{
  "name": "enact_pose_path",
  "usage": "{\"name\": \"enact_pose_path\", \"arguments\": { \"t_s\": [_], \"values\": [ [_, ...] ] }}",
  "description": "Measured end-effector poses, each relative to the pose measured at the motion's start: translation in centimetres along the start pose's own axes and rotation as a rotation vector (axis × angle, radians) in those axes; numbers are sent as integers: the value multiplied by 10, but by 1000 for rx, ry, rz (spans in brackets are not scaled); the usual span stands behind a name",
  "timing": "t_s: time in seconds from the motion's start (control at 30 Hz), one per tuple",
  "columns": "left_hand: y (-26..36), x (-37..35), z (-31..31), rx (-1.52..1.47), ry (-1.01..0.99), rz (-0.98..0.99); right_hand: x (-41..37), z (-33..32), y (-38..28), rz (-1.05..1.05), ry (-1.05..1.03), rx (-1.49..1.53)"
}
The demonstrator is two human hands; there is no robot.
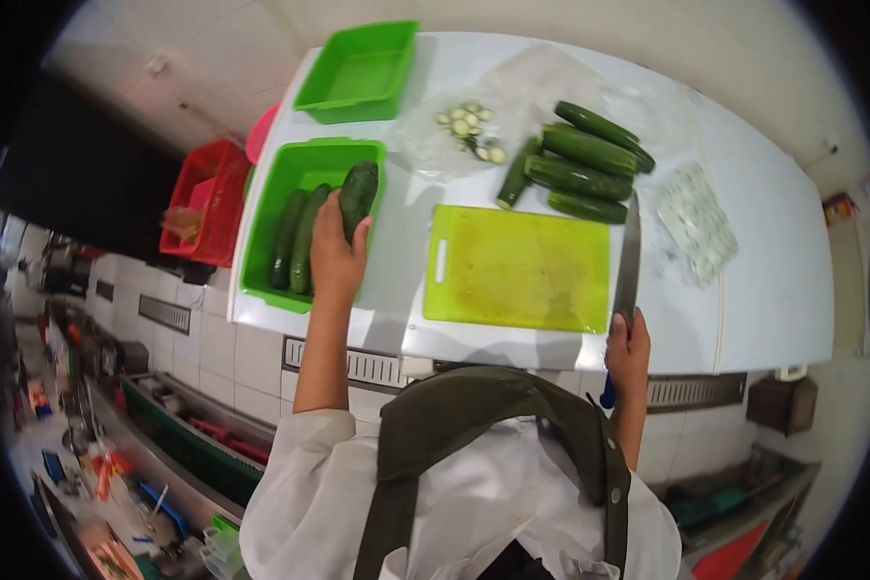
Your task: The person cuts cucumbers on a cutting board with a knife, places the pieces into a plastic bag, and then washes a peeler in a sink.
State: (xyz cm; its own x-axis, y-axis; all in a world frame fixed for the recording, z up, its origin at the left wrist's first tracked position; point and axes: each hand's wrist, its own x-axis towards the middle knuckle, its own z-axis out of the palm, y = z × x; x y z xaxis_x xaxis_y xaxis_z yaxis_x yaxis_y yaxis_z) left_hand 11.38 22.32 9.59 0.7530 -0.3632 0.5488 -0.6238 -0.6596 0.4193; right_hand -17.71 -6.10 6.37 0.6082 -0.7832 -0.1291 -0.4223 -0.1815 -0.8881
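My left hand is wrapped round a dark green zucchini over the nearer green tub. Other zucchinis lie inside that tub. At the table's front edge, my right hand grips a knife by its handle, the long blade pointing away from me. A yellow-green cutting board lies flat between my hands, with no food on it. Just beyond the board, several zucchinis are heaped together. Pale cut-off ends rest on a clear plastic bag.
A second green tub stands at the table's far left corner. On the right, a crumpled pale plastic package lies on the white table. A red crate is left of the table. Metal floor drains run along the tiles below.
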Motion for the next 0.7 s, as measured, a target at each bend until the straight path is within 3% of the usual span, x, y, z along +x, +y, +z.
{"name": "enact_pose_path", "arguments": {
  "t_s": [0.07, 0.13, 0.27, 0.37, 0.47, 0.7],
  "values": [
    [47, 13, -19, -134, -101, 99, -2, -3, 3, 14, -39, -11],
    [81, 10, -4, -208, -324, 276, -1, 4, 24, -44, -43, -48],
    [106, -48, 81, -158, -729, 443, -10, 28, 1, -78, -90, -184],
    [115, -61, 100, -42, -697, 558, -13, 39, 7, -60, -196, -301],
    [115, -61, 104, -38, -777, 471, -17, 44, 16, 8, -244, -280],
    [115, -60, 107, -19, -799, 478, -19, 40, -6, 157, -404, -452]
  ]
}}
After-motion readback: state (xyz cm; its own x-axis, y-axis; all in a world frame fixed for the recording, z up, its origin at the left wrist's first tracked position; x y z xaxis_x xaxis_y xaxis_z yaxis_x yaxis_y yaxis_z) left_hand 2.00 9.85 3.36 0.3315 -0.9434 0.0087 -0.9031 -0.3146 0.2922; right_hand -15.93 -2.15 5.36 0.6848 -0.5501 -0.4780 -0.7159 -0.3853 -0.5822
